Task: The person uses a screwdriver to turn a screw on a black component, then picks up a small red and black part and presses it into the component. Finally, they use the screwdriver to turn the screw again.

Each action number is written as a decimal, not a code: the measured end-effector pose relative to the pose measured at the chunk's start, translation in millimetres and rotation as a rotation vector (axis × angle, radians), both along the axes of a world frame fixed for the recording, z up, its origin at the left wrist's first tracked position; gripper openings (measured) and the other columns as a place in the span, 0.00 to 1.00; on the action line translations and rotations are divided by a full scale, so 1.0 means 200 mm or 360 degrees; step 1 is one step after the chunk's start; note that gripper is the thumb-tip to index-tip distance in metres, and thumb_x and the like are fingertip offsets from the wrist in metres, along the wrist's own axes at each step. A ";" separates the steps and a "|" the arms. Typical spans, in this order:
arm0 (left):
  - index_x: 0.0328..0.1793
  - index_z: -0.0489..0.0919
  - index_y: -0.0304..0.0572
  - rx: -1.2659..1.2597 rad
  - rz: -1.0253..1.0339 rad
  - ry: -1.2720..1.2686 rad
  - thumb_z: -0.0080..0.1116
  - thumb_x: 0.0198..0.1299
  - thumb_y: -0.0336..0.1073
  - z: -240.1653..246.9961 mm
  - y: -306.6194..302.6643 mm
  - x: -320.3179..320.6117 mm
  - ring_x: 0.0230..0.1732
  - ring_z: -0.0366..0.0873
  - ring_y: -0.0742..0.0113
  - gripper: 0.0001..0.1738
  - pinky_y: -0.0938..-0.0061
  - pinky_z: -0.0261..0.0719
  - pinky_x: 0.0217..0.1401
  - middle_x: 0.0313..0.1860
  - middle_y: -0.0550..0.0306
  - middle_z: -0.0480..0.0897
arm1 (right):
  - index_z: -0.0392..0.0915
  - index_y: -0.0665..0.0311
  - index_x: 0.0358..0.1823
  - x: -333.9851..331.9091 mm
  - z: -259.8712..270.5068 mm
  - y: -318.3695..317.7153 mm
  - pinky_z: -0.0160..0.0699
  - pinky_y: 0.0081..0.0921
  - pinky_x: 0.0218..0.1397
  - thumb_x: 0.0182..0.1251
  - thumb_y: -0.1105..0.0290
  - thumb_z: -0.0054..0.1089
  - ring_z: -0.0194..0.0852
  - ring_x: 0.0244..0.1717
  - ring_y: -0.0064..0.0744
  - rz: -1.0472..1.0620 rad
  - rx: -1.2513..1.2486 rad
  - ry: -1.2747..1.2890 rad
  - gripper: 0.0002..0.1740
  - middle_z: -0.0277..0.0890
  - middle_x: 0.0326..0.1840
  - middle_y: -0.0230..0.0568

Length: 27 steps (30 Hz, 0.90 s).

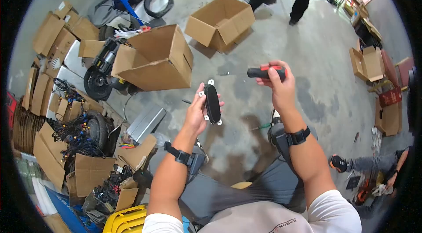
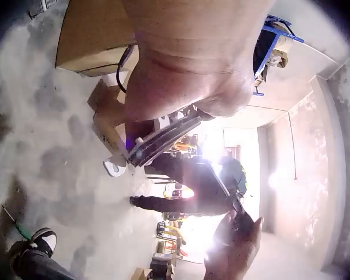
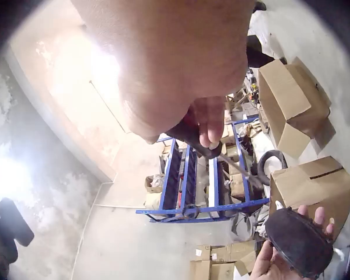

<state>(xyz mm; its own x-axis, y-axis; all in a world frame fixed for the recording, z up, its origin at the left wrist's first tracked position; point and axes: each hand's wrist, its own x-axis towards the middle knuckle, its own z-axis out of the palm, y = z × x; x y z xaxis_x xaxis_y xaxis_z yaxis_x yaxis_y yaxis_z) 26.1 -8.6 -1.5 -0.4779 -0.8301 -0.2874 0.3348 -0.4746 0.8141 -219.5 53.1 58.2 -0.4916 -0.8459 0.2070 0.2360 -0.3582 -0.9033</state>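
Observation:
My left hand (image 1: 196,112) holds a long oval black part (image 1: 212,104) with pale mounting tabs at its ends and sides. The thumb lies along one edge, and fingertips show past the other. My right hand (image 1: 281,84) grips a screwdriver (image 1: 260,73) by its black and red handle. Its thin shaft points left, with the tip above the upper end of the black part and apart from it. In the right wrist view, the screwdriver shaft (image 3: 239,167) extends beyond the fingers, and the black part (image 3: 297,242) rests in the left hand, its broad dark face showing.
Two open cardboard boxes (image 1: 180,59) stand on the floor ahead. Cartons, cable bundles (image 1: 72,132) and a silver metal case (image 1: 146,121) crowd the left side. A green-handled tool (image 1: 262,126) lies near my foot. One person stands ahead; another is at lower right.

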 end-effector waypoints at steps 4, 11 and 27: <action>0.82 0.49 0.56 -0.0121 0.0002 0.0094 0.32 0.73 0.36 0.01 -0.01 -0.01 0.57 0.80 0.46 0.31 0.53 0.82 0.55 0.62 0.39 0.74 | 0.67 0.69 0.54 -0.02 -0.01 0.01 0.88 0.34 0.42 0.72 0.68 0.56 0.85 0.37 0.42 0.0240 0.0032 -0.0191 0.16 0.78 0.50 0.54; 0.81 0.52 0.54 -0.0164 0.0035 0.0100 0.30 0.70 0.36 -0.01 0.00 -0.06 0.57 0.79 0.46 0.31 0.54 0.81 0.56 0.60 0.42 0.75 | 0.67 0.69 0.52 -0.01 -0.02 0.02 0.88 0.35 0.42 0.72 0.66 0.56 0.85 0.37 0.41 0.0276 0.0044 -0.0113 0.16 0.78 0.50 0.53; 0.82 0.52 0.51 0.0004 -0.0001 0.0273 0.29 0.76 0.41 0.03 0.03 -0.09 0.58 0.78 0.50 0.29 0.57 0.78 0.61 0.65 0.44 0.74 | 0.77 0.63 0.41 -0.06 -0.15 -0.02 0.68 0.25 0.28 0.66 0.63 0.63 0.65 0.26 0.18 -0.0164 0.0594 0.0417 0.12 0.72 0.29 0.29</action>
